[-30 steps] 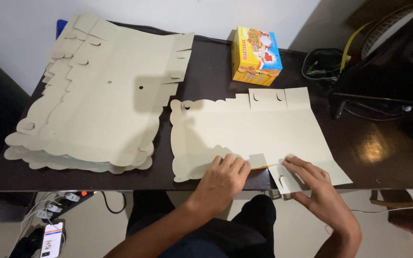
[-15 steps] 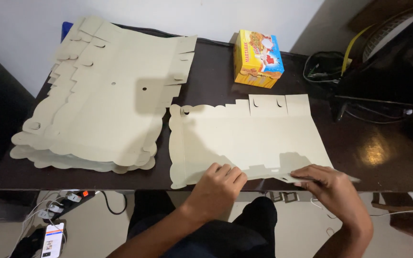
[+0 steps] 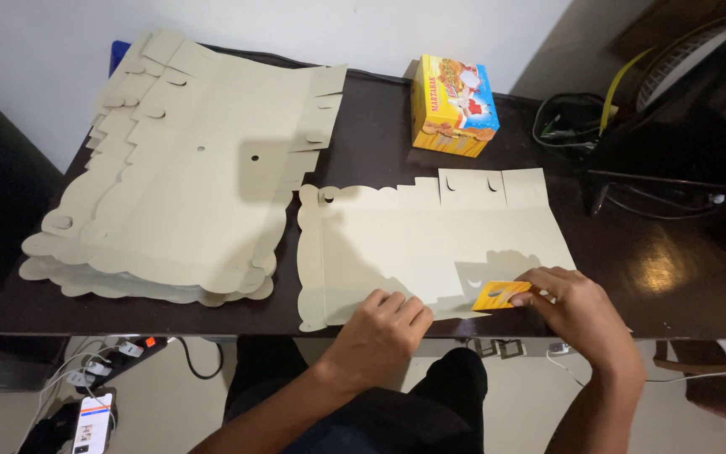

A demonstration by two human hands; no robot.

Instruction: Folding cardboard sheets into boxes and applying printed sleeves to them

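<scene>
A: Status of the flat carton blank [image 3: 430, 240]?

B: Laid unfolded on the dark desk [image 3: 363, 151], plain side up, near edge flush with the desk's front edge. Scalloped side is turned toward the stack; tabbed top edge points to the back of the desk.

A: Left hand [image 3: 380, 324]?

B: Pressed flat on the blank's front edge, fingers curled down against the card. Nothing gripped, just held down.

A: Right hand [image 3: 577, 307]?

B: Closed on a small flap [image 3: 499, 294] at the blank's front right corner. The flap is folded up and over, so its printed orange-yellow side is shown. Thumb and fingers are pinched at its right end.

A: Rest of the desk?

B: Stack of identical flat blanks [image 3: 178, 185] on the left half, reaching from the back left corner to the front edge, just beside the single blank. An assembled yellow printed box [image 3: 451, 105] stands toward the back edge, well apart from both hands. Black cables [image 3: 569, 126] lie at the back right corner.

A: Below the desk?

B: A power strip [image 3: 119, 353] and a phone [image 3: 94, 416] on the floor, front left.
</scene>
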